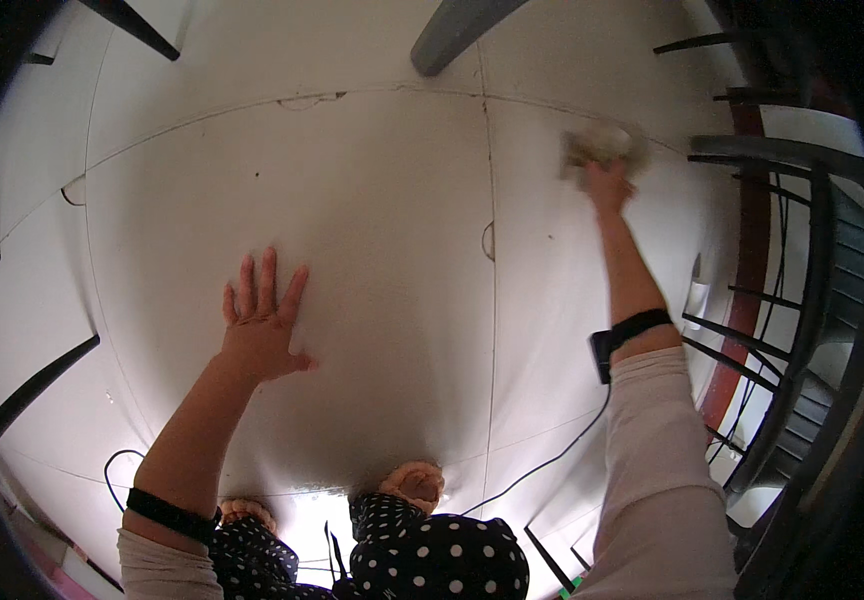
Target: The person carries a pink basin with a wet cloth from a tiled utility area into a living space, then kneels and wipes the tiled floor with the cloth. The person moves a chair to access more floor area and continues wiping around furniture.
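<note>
My left hand (263, 330) rests palm down on the pale tiled floor (379, 225), its fingers spread and nothing in it. Far out to the right, my right hand (612, 187) holds a crumpled, light brownish cloth (606, 141) against the floor. Motion blurs both the cloth and the fingers on it, so the exact grip is unclear. The cloth lies close to a joint between tiles. Small dark specks dot the floor, among them one (257, 175) beyond my left hand and another (550, 237) short of the cloth.
A thick grey leg (462, 34) stands at the top. Dark chairs (807, 322) line the right, before a red baseboard (747, 225) and a white cylindrical object (697, 302). Black legs (41, 390) stand at left. A black cable (552, 463) trails from my right armband toward my knee.
</note>
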Tool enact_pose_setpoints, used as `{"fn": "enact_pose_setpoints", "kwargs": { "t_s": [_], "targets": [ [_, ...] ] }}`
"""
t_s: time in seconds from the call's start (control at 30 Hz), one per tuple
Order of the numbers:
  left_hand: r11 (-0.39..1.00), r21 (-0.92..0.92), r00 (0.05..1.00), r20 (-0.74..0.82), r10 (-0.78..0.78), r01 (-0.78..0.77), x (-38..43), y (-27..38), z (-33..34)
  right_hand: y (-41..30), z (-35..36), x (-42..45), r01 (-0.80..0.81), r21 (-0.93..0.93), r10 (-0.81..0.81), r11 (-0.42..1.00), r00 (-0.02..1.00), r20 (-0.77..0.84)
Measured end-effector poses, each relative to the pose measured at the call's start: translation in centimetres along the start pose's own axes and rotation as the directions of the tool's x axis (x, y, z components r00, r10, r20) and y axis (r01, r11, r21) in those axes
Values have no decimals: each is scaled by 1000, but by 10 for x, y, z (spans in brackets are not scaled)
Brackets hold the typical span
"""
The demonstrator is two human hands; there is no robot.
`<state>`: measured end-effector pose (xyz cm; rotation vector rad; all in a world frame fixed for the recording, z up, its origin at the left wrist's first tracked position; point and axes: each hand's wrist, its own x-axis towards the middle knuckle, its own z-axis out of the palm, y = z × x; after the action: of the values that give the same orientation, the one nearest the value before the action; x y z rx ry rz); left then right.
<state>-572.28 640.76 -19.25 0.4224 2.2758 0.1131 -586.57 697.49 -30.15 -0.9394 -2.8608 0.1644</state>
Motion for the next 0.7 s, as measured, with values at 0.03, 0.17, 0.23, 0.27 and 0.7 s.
{"fn": "enact_pose_setpoints", "kwargs": {
  "t_s": [0.03,0.17,0.23,0.27,0.7],
  "targets": [
    [1000,-9,1000,11,-6,6,0,1,-3,-46,2,-30,218,98,-221,971,975,20],
    [998,0,993,105,-59,59,1,4,-10,-213,-22,-187,521,514,-633,681,773,55],
    [998,23,992,107,-60,58,0,4,-11,-287,-36,-237,674,560,-815,481,580,2],
    [998,41,993,105,-60,56,0,4,-11,-321,-41,-246,621,520,-796,586,560,229],
    [976,199,995,-63,-83,94,-7,12,11,-59,-63,-245,304,474,-391,826,915,95]
  ]
}}
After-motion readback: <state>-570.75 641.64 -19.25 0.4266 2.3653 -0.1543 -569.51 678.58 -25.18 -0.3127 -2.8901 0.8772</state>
